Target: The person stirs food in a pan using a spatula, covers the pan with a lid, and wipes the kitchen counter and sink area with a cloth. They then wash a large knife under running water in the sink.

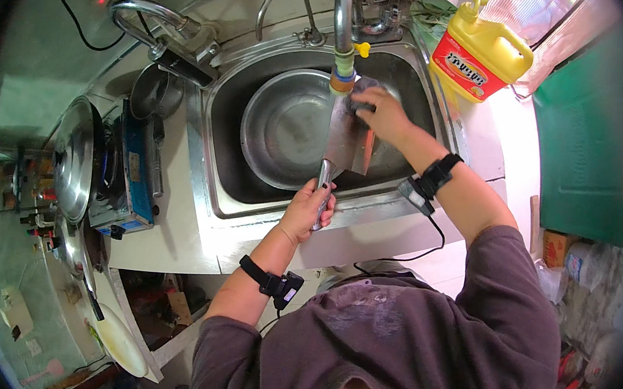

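My left hand (305, 210) grips the metal handle (323, 187) of a cleaver over the front edge of the sink. The broad cleaver blade (343, 140) points away from me, under the faucet spout. My right hand (385, 113) holds a dark scrubbing pad (365, 88) at the far part of the blade; whether the pad touches the steel is hard to tell. An orange-brown strip (369, 146) shows along the blade's right side. Below lies a round metal basin (281, 128) inside the stainless steel sink (210, 183).
A chrome faucet (343, 13) with a yellow lever hangs over the sink. Right of it stands a yellow detergent jug (480, 52). On the left are a second faucet (153, 18), a small pot (156, 93) and a gas stove (135, 174) bearing a lidded pan (74, 162).
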`<state>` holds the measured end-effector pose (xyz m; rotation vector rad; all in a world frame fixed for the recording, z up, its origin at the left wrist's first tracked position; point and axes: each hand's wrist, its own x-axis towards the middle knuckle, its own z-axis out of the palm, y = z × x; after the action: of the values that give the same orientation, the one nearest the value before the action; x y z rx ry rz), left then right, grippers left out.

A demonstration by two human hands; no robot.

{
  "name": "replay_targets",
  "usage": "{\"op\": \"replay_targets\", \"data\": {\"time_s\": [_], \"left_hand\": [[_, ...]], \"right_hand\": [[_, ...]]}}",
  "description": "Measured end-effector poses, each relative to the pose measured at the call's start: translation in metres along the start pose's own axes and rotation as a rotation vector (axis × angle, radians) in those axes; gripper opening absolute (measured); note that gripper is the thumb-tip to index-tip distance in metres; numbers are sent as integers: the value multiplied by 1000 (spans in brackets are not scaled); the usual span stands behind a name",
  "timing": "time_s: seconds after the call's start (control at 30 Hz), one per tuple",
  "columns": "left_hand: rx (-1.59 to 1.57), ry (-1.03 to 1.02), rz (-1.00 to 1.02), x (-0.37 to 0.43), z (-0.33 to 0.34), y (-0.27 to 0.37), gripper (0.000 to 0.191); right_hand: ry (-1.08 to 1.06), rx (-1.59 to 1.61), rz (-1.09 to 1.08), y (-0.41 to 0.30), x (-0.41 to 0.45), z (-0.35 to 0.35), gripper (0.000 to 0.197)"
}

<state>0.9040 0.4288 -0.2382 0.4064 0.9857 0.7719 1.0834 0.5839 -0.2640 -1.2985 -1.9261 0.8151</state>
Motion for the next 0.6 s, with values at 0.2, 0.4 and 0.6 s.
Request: {"op": "replay_targets", "data": {"time_s": [0.2,0.4,0.6], "left_hand": [[-68,66,22,1,-13,1,16],[97,122,94,1,-24,7,15],[1558,562,420,6,-22,23,35]], "right_hand": [[-363,155,-176,-15,-44,14,26],[-384,-83,195,-1,-46,-44,24],[28,488,514,7,-47,-80,35]]}}
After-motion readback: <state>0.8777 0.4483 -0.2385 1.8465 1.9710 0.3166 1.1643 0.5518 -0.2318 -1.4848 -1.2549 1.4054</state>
